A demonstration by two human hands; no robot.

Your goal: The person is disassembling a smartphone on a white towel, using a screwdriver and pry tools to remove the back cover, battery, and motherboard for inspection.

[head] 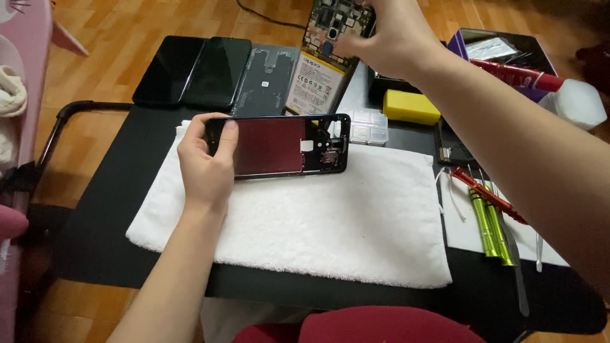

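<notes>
White towel point(330, 216), yellow sponge point(411, 106), green screwdrivers point(492, 228) lie near.

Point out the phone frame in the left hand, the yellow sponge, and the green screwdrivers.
phone frame point(279, 146): head view, on its reddish inner panel.
yellow sponge point(411, 106): head view, on its top face.
green screwdrivers point(489, 222): head view, on a handle.

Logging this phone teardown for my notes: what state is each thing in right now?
phone frame: stripped, lying on the towel, gripped by left hand
opened phone body: battery exposed, tilted up, held by right hand
two dark phones: flat, screens off
green screwdrivers: lying untouched
</notes>
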